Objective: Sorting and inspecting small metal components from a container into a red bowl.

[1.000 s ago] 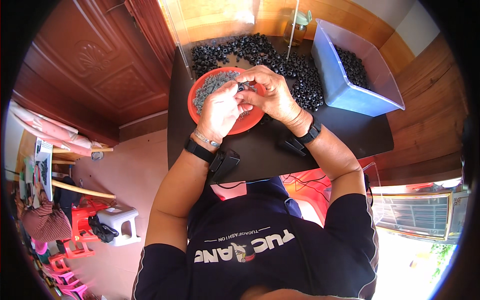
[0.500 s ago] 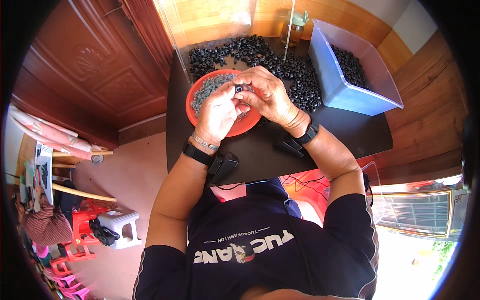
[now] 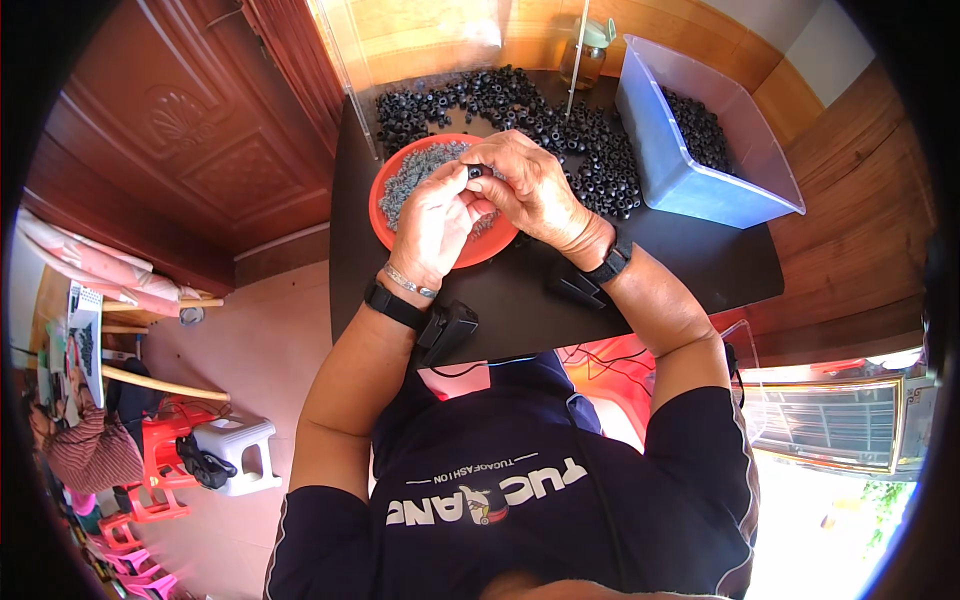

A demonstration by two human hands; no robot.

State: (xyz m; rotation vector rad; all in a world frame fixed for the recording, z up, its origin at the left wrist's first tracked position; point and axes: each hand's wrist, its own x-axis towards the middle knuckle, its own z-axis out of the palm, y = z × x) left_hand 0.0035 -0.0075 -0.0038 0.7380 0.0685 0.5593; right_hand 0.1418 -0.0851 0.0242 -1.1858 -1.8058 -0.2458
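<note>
Dark navy short-slv fabric tee [image 3: 540, 525] w/ bold white lettering [image 3: 548, 487], small white cartoon figure [image 3: 482, 503] w/ a red bit, pale piping [image 3: 752, 500] on slv edge. Dk navy trousers [image 3: 540, 382]. L wrist: thin silver metal bracelet [image 3: 410, 284] + wide blk strap [image 3: 394, 304], boxy blk module [image 3: 450, 328]. R wrist: matching blk strap [image 3: 611, 261], similar blk module [image 3: 578, 287] beside it.

A dark reddish-brown door [image 3: 180, 120] with a carved shell motif fills the upper left, and pale pinkish flooring [image 3: 250, 340] stretches below it. Behind the dark worktop [image 3: 700, 265] runs a honey-coloured wooden panel [image 3: 430, 45], meeting a whitish wall [image 3: 830, 55] at upper right; brown wood-grain panelling [image 3: 850, 210] stands along the right. At lower left are a grey-white stool [image 3: 238, 440], red stools [image 3: 160, 508] and pink stools [image 3: 155, 580]. Glaring daylight [image 3: 800, 520] floods the lower right, beside green foliage [image 3: 885, 510].
</note>
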